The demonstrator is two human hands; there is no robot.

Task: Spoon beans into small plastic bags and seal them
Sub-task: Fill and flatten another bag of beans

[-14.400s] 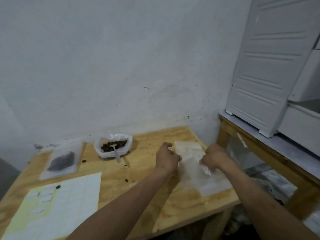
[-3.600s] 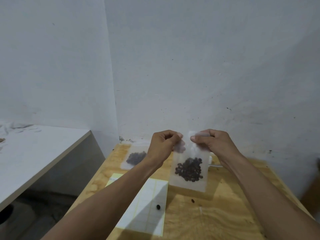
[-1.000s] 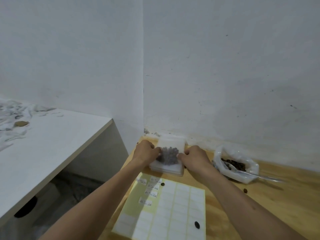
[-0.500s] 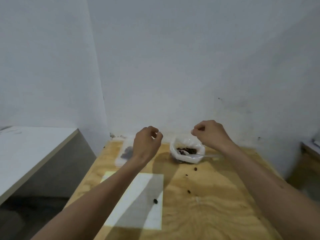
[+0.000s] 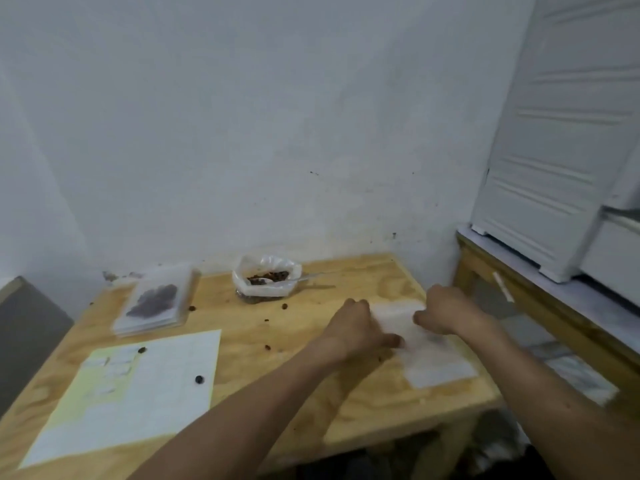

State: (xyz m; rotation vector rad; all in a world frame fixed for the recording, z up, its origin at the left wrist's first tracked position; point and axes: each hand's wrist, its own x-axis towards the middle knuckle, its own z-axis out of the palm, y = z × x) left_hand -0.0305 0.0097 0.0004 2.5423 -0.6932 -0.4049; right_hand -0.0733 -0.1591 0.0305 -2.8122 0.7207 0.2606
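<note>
Wooden table (image 5: 304, 344) in white-walled corner — loose beans (image 5: 199, 379) scattered.

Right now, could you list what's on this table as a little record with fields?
surface: wooden table
back left: filled bags of beans, stacked
back centre: open bag of beans with spoon in it
front left: label sheet
right: empty bags
hands: left hand and right hand both at the empty bags
scattered: loose beans

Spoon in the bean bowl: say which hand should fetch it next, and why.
Right, probably. The spoon has its handle pointing toward the right hand, which could leave the left hand on the empty bags. Both hands sit about equally near.
</note>
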